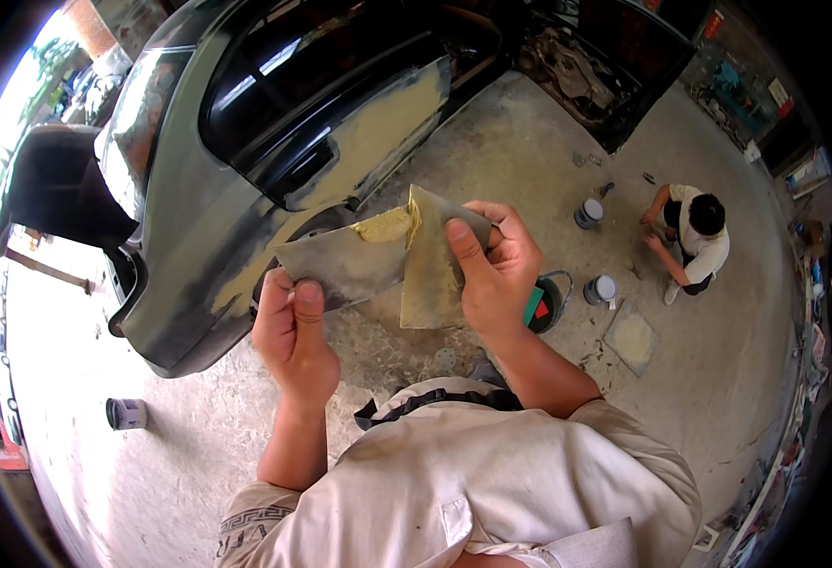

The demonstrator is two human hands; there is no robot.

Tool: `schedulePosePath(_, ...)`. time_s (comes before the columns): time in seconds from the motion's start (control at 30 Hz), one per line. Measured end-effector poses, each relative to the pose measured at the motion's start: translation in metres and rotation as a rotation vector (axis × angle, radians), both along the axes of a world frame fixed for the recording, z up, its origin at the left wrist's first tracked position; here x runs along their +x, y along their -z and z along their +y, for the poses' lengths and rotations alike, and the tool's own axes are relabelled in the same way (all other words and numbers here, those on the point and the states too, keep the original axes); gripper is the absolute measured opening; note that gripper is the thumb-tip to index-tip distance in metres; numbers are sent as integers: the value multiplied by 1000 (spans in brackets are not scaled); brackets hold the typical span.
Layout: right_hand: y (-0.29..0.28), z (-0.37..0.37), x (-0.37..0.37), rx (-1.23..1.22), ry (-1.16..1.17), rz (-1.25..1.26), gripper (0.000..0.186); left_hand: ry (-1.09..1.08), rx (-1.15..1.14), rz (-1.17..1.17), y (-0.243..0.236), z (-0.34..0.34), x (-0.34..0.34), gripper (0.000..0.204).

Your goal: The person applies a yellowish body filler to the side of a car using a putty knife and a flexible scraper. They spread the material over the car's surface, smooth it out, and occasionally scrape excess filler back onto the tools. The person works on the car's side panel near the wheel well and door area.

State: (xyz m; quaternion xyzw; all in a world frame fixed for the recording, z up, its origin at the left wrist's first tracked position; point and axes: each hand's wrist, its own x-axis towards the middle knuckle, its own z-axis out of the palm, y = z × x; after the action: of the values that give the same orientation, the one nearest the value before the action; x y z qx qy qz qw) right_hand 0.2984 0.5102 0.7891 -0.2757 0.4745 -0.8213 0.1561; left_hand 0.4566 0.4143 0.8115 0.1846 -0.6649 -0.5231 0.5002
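Observation:
My left hand (295,341) pinches a flat grey putty spreader (340,265) between thumb and fingers. Along its far right edge lies a lump of yellow body filler (385,225). My right hand (499,270) grips a second putty spreader (432,284), smeared with yellow filler, thumb on its face and fingers behind. The two spreaders meet at the filler lump in front of my chest. Just beyond them is a dark car body (189,199), with dried yellow filler (378,142) spread over its door and lower rear panel.
To the right a person (703,232) crouches on the concrete floor beside grey cans (589,212). Near my right forearm stands a dark bucket (556,308) with green and red items. A filler-smeared board (632,338) lies beyond it. Another can (126,414) stands at left.

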Motion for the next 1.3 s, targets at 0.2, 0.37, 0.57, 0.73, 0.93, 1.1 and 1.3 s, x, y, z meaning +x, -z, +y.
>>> schedulePosePath(0.2,-4,-3,3,-7,27,22,24,33,-11,-107,6,1,3,15)
schedulePosePath(0.37,-3,-8,3,-20,42,60,24,-54,-200,-267,9,7,2,14)
schedulePosePath(0.57,-4,-12,2,-34,97,83,23,-37,-316,-373,3,12,-3,6)
schedulePosePath(0.73,-11,-16,1,-74,108,96,24,3,-420,-409,7,16,-5,7)
schedulePosePath(0.93,-22,-20,-10,-153,140,18,24,99,-560,-388,22,9,-5,5)
schedulePosePath(1.1,-13,-22,-46,-242,149,-242,26,37,-234,-683,35,8,10,9)
schedulePosePath(1.3,19,-15,-69,-94,189,-360,29,120,495,-277,54,-15,14,23)
